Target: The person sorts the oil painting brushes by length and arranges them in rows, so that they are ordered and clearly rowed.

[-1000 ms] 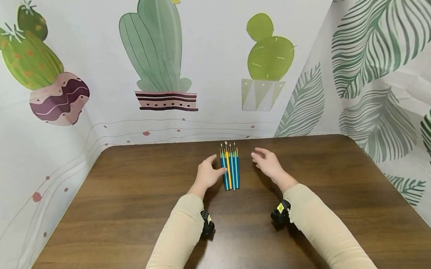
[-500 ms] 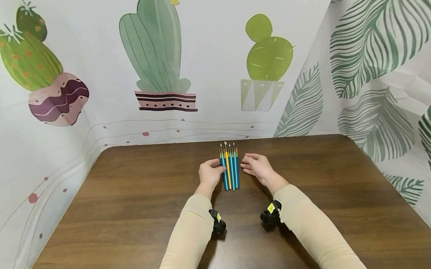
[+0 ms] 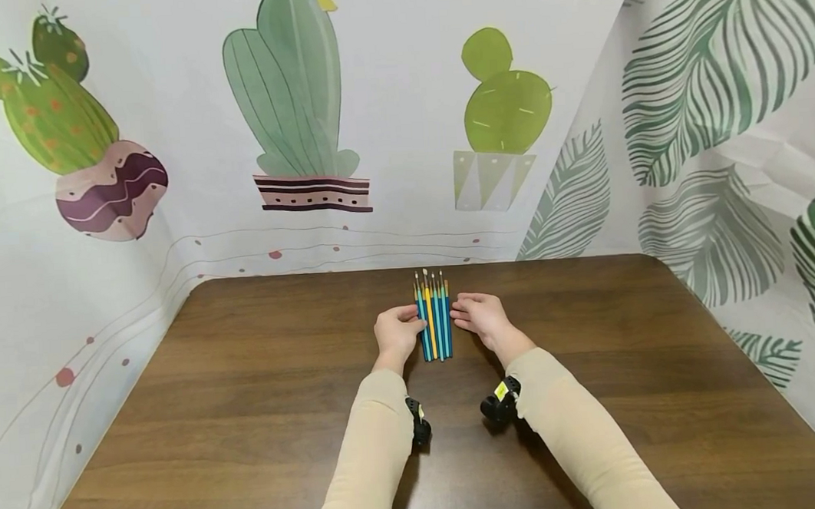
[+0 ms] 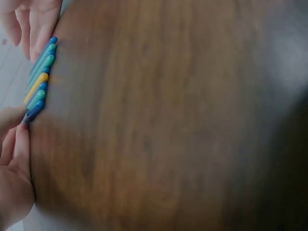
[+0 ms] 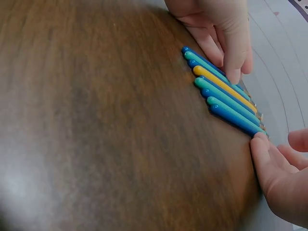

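Near the far edge of the table (image 3: 250,416), in the head view, blue, teal and yellow paintbrushes (image 3: 433,330) lie side by side in a flat row, bristles towards twelve o'clock and handle ends towards six, presumably so that all the tips face one way. At the row's nine o'clock rests the left hand (image 3: 396,333), fingers loosely extended and thumb laid over the nearest handles, likely to steady that edge. At three o'clock stands the right hand (image 3: 484,316), its fingers relaxed (gripping nothing, as far as it shows), just beside the row. Facing each other, the hands seem to fence the brushes against rolling apart.

From the left wrist, the handle ends show between nine and ten o'clock, a yellow brush (image 4: 36,86) among them. The left hand sits towards eight, the right hand towards ten, which fits a light hold from both sides.

From the right wrist, the row slants between two and three o'clock, its ends staggered. At one o'clock the left thumb lies across the handles; at four, a right fingertip meets or nearly meets the outer blue brush (image 5: 236,119); contact is hard to confirm. Slim round handles probably need only gentle pressure.
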Demonstrator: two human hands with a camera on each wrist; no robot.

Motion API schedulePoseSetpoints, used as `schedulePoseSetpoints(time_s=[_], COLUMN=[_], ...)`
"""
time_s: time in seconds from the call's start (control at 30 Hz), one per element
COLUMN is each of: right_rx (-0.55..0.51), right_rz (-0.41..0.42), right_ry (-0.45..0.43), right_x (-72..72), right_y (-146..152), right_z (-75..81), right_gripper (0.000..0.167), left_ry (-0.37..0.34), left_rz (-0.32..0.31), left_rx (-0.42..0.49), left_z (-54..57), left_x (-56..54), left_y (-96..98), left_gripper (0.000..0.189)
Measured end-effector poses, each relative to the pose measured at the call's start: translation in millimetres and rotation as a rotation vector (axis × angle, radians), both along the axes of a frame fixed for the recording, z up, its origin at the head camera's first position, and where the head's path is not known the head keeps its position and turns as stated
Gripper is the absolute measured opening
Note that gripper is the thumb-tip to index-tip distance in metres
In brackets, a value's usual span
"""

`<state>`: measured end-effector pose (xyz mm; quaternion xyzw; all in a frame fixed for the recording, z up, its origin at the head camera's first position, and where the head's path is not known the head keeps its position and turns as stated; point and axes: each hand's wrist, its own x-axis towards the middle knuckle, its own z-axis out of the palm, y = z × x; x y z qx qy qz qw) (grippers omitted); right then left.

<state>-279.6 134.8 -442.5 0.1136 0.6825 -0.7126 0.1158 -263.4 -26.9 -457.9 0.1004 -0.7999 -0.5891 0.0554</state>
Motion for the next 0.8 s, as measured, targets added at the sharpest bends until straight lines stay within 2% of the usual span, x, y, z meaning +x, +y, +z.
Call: schedulePoseSetpoints(time_s=[0.43,0.63,0.8], right_rx=[0.112,0.196,0.314], right_rz=[-0.073,-0.101,-0.097], right_ry=[0.014,0.041,0.072], right_x=[-11.6,-14.8,-14.7], right_y=[-6,-12,-18], right_z=[-3.6,-4.0,-2.2], right_gripper=[0.033,0.032,0.032], left_ry=[0.014,0.032,0.033], left_rz=[-0.023,-0.045,-0.053], left_rx=[0.003,0.003,0.025], left_z=[-6.9,-8.7,-7.5], left_x=[-0.8,-0.9,-0.8], left_y=[-3.4,-4.7,-5.3], left_gripper=[0.027,0.026,0.026])
